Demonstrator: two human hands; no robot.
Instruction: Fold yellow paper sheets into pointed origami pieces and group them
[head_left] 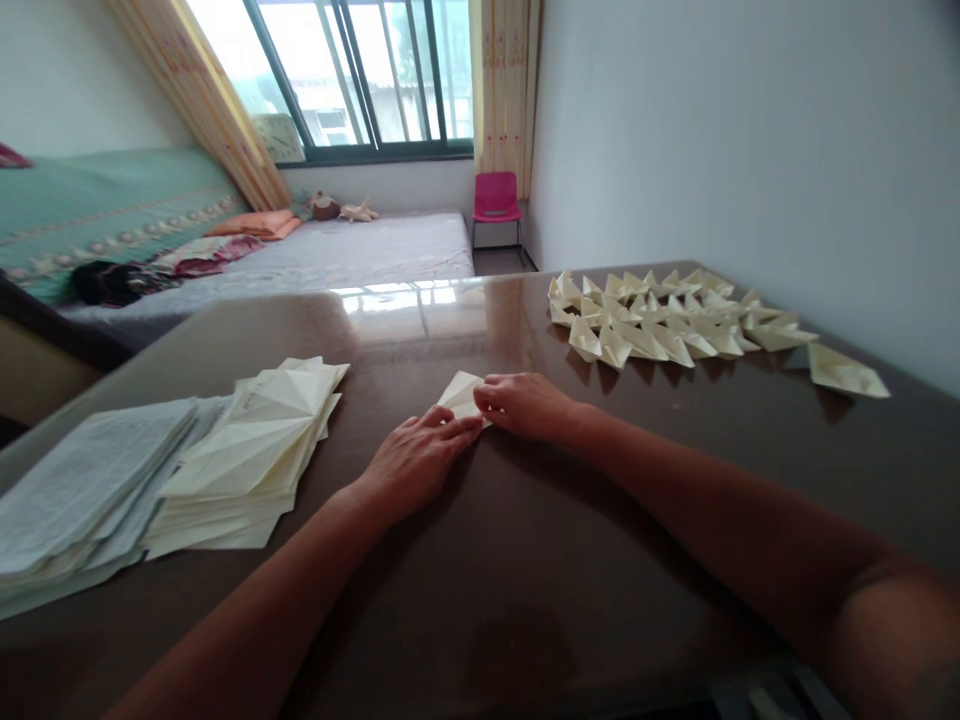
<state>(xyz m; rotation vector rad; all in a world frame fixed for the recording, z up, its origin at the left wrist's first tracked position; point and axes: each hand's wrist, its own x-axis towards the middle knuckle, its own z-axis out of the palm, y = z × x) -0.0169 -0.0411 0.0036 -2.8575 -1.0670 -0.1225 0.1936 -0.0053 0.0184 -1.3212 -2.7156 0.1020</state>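
A small piece of folded cream paper (459,388) lies on the brown table between my hands, partly covered by them. My left hand (416,455) presses its near left edge, fingers together. The bent fingers of my right hand (529,404) grip the paper's right side; their tips are partly hidden. To the left is a stack of creased cream paper sheets (259,440), overlapping a pile of greyish sheets (97,470). Several folded paper boats (667,315) stand in rows at the far right, with one paper boat (847,370) apart from them.
The glossy brown table (480,580) reaches toward a bed (397,245) by the window (367,80). A pink chair (496,197) stands beyond the table's far edge. A white wall (750,130) runs along the right side.
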